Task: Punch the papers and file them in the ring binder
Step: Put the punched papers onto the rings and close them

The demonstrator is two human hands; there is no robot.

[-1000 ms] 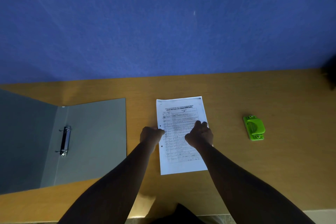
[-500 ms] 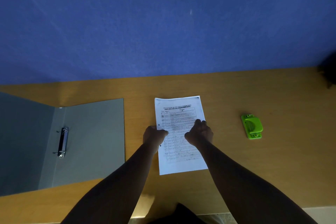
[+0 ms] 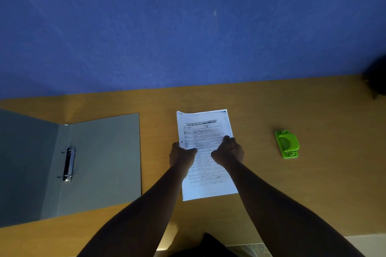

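Printed papers (image 3: 205, 152), white, bearing a ruled table with a bold heading; stack lying flat at mid-table (image 3: 313, 194), long side running away from the viewer, far left corner slightly curled. One punched hole visible at the left margin, just beyond the left hand (image 3: 182, 155). Left hand curled at the left edge of the stack, thumb on top of the sheets, apparently gripping that edge. Right hand (image 3: 228, 151) curled, knuckles up, resting on the right half of the stack; whether pinching the sheets or only pressing them cannot be told.

Bare wood on both sides of the papers: a strip separating them from the ring binder (image 3: 100, 162) to the left, a wider stretch toward the green hole punch (image 3: 286, 144) to the right. Far table edge meeting a blue wall (image 3: 188, 27); near edge just behind the forearms.

Ring binder grey, lying open, left cover cut off by the frame, near corner overhanging the near table edge. Metal ring mechanism (image 3: 69, 165) at the spine; no sheets seen on it.
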